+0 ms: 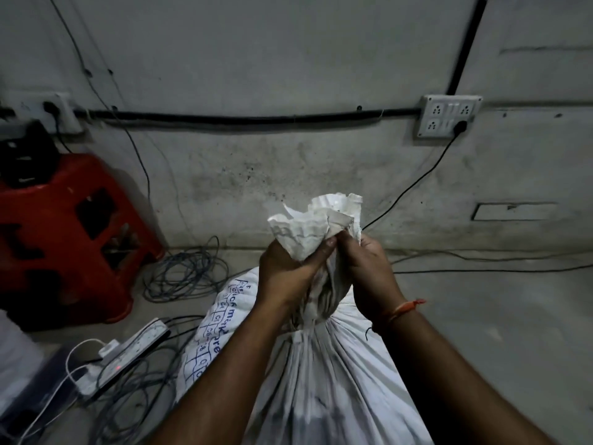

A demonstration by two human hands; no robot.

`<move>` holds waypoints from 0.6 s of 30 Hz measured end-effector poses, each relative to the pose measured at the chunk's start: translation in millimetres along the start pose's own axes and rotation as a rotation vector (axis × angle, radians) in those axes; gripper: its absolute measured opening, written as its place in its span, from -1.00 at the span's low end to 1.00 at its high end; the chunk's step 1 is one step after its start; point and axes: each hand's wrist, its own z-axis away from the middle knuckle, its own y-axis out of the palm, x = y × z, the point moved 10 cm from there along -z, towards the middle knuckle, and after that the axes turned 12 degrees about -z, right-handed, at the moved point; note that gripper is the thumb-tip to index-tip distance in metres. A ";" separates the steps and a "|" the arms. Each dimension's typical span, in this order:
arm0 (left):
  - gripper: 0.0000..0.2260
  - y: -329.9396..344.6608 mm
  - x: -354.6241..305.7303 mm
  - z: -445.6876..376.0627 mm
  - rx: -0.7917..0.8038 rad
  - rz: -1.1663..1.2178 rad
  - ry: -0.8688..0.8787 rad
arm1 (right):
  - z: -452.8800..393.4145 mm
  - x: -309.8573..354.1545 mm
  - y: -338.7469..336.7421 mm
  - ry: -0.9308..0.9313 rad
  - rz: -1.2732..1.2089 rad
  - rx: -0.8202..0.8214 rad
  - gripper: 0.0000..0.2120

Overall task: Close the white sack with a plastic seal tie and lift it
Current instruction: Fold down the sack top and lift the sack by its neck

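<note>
Plastic stool (pixel 61 232), red with cut-out holes, stands at the far left against a stained grey wall (pixel 288 59), with a dark object on top that is too dim to identify. Near it, a white power strip (pixel 128 351) lies on the floor among loose loops of dark cable (pixel 186 271). A black conduit (pixel 244 117) runs along the wall to a white socket panel (pixel 449 118) at the far right, where 1 black plug is inserted.

In the centre, the white sack (pixel 337 380) stands upright on the floor, its blue printed lettering only partly readable. The left hand (pixel 285 277) grips the gathered neck from the left, fingers curled round the cloth. The right hand (pixel 369 271) grips the same neck from the right, touching the left, with an orange thread band (pixel 404 309) on its wrist. Above both hands the crumpled sack mouth fans out. A thin light band seems to cinch the neck just below the hands, but blur and the forearms make it hard to confirm. The sack's base is cut off by the near edge.
</note>
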 end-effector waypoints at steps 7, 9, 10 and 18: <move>-0.50 -8.2 15.7 -2.2 0.021 0.060 -0.198 | -7.4 7.1 -16.3 -0.013 0.056 -0.101 -0.80; -0.50 -5.8 17.9 1.3 0.020 0.055 -0.244 | -8.4 14.1 -31.1 -0.078 0.179 -0.187 -0.75; -0.49 -4.5 17.5 3.0 0.014 0.058 -0.267 | -7.0 19.0 -34.1 -0.121 0.246 -0.204 -0.70; -0.38 -15.8 44.3 4.9 -0.059 0.178 -0.514 | 22.1 53.8 -35.3 -0.435 0.587 -0.216 -0.56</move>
